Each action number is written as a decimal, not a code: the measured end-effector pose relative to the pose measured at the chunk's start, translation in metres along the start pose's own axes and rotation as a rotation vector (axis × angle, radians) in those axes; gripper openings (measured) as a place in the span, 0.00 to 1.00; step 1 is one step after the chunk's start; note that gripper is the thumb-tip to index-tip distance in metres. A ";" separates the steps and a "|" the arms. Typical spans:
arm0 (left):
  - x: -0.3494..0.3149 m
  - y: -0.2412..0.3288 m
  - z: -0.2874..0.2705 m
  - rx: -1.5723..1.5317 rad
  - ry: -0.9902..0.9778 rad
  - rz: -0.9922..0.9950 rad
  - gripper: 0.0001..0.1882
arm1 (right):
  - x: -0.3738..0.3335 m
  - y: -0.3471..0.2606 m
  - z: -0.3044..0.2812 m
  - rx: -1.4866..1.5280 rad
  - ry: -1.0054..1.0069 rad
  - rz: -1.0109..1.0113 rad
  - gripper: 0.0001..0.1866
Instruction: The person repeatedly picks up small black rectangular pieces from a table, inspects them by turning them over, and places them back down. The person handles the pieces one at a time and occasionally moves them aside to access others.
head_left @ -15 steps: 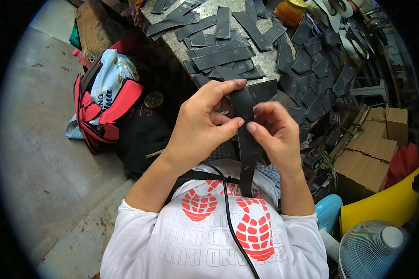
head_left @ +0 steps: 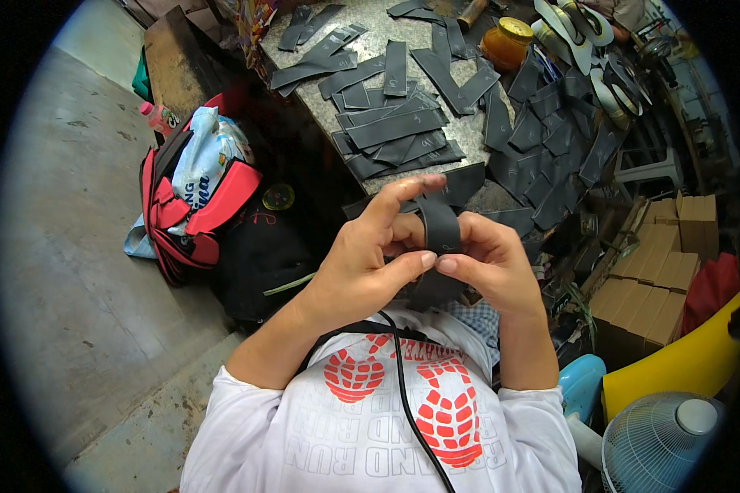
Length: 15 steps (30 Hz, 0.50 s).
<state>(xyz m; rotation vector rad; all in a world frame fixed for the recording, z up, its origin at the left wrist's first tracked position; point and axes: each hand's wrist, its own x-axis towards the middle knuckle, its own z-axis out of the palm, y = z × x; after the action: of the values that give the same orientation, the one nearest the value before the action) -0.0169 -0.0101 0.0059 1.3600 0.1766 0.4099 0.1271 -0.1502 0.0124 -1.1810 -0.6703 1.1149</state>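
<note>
Between my two hands is a dark grey flat strip (head_left: 442, 223) of leather-like sheet, bent into a curve in front of my chest. My left hand (head_left: 370, 238) pinches its edge, thumb in front and forefinger raised near the strip's upper bend. From the other side my right hand (head_left: 495, 256) grips it, its thumb tip almost touching the left thumb. The lower end of the strip hangs partly hidden behind the thumbs. Just beyond my hands, several similar dark strips (head_left: 395, 123) with small pale marks lie overlapped on a speckled grey tabletop (head_left: 469, 123).
More dark pieces (head_left: 551, 156) are heaped at the table's right. Behind them stand an orange jar (head_left: 506, 43) and pale sandals (head_left: 612, 86). Cardboard boxes (head_left: 645, 287) and a fan (head_left: 662, 444) are at my right. A red-and-black bag (head_left: 193, 197) sits left; a black cable (head_left: 403, 374) runs down my shirt.
The strip, hanging long and nearly straight before, is now bent into a curve. Both hands have moved slightly lower, and the thumbs have come closer together.
</note>
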 end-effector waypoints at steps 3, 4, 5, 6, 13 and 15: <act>-0.002 -0.003 0.005 -0.162 0.067 0.009 0.33 | 0.002 -0.009 -0.004 0.076 0.077 -0.071 0.08; -0.002 -0.003 0.006 -0.048 0.011 0.024 0.31 | 0.003 -0.009 -0.005 0.147 0.127 -0.125 0.08; -0.003 -0.004 0.006 0.065 -0.046 0.035 0.29 | 0.003 -0.013 -0.007 0.169 0.166 -0.114 0.09; -0.005 -0.004 0.006 0.181 -0.102 0.041 0.27 | 0.003 -0.016 -0.009 0.181 0.202 -0.112 0.10; -0.001 -0.007 -0.010 0.070 0.067 -0.339 0.08 | 0.008 -0.003 -0.009 -0.106 0.469 -0.468 0.14; 0.001 -0.007 -0.009 0.133 0.153 -0.327 0.07 | 0.006 0.003 -0.007 -0.430 0.472 -0.701 0.15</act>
<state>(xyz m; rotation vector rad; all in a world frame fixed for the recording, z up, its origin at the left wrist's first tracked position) -0.0182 -0.0024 -0.0032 1.3999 0.5529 0.2295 0.1347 -0.1474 0.0063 -1.3501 -0.8759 0.0912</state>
